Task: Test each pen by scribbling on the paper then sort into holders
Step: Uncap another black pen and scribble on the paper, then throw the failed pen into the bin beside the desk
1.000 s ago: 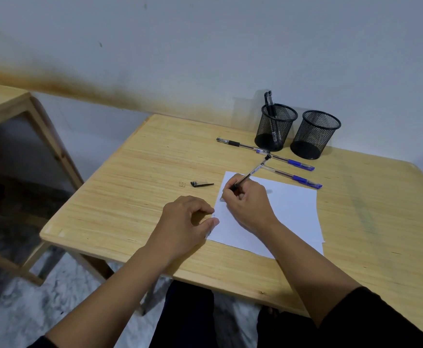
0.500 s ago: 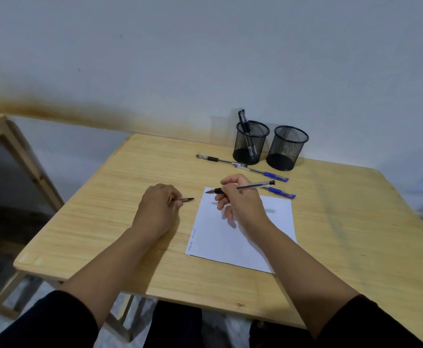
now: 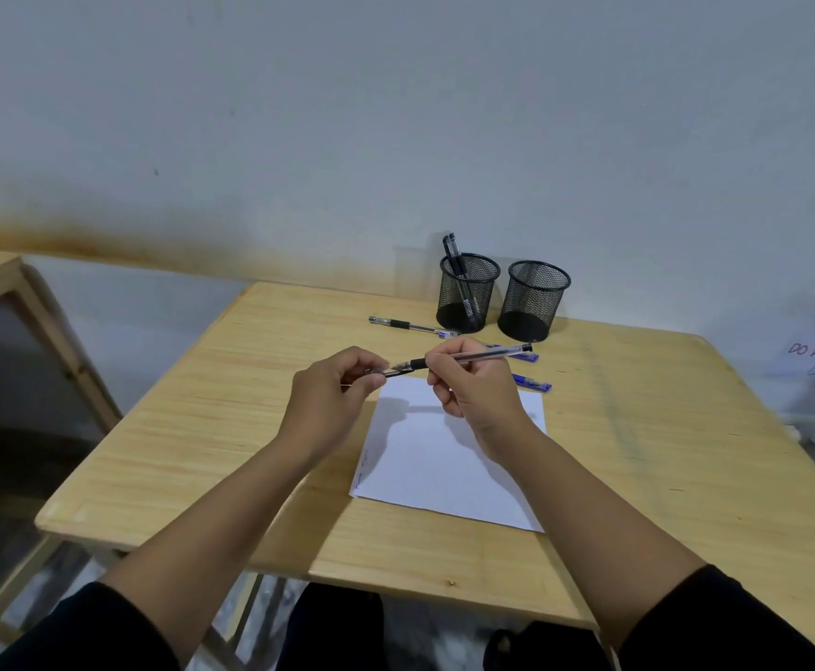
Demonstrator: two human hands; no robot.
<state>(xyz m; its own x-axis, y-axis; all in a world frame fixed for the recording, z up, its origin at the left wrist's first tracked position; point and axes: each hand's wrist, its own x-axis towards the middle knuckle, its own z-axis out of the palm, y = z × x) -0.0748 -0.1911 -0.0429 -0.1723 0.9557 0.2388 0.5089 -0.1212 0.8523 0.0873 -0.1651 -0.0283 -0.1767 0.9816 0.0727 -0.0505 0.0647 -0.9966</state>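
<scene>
Both hands meet above the white paper sheet (image 3: 449, 457): right hand (image 3: 478, 394) pinches the clear black-tipped pen (image 3: 473, 356), lying left-right, while left hand (image 3: 332, 394) pinches its black cap (image 3: 388, 371) at the tip; black mesh holders (image 3: 468, 293) stand beyond on the bench (image 3: 202, 428).

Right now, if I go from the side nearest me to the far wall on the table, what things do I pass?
Paper → pen held in both hands → black-grip pen lying on the table → the two mesh holders, left one with pens in it.
</scene>
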